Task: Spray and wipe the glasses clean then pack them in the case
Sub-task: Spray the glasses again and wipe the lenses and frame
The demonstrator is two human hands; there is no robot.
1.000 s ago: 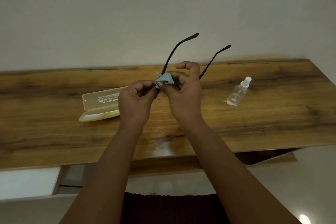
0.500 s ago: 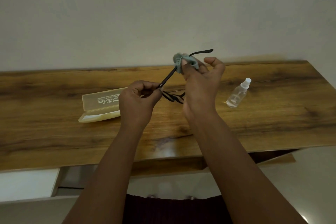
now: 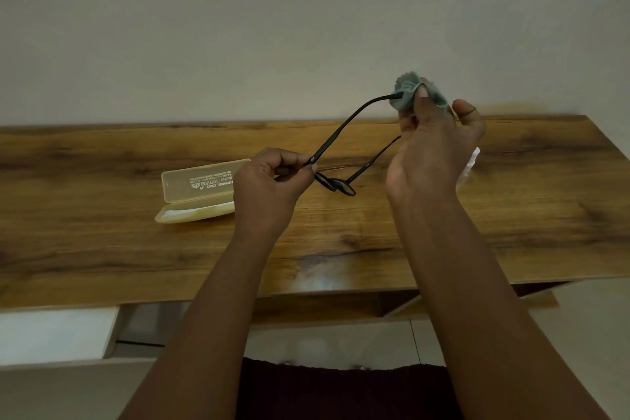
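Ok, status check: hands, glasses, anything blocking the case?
Left hand grips glasses at the hinge. Right hand pinches cloth on a temple tip. Case open on table, unobstructed.

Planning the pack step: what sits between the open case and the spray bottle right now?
In the head view, the left hand holding the glasses and the right hand lie between case and bottle.

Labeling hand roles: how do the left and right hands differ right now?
The left hand sits lower and pinches the glasses at the front end of one temple arm; the right hand is raised higher, its grip wrapping the cloth around that arm's tip. The left holds the frame bare, the right through cloth. Both are above the table.
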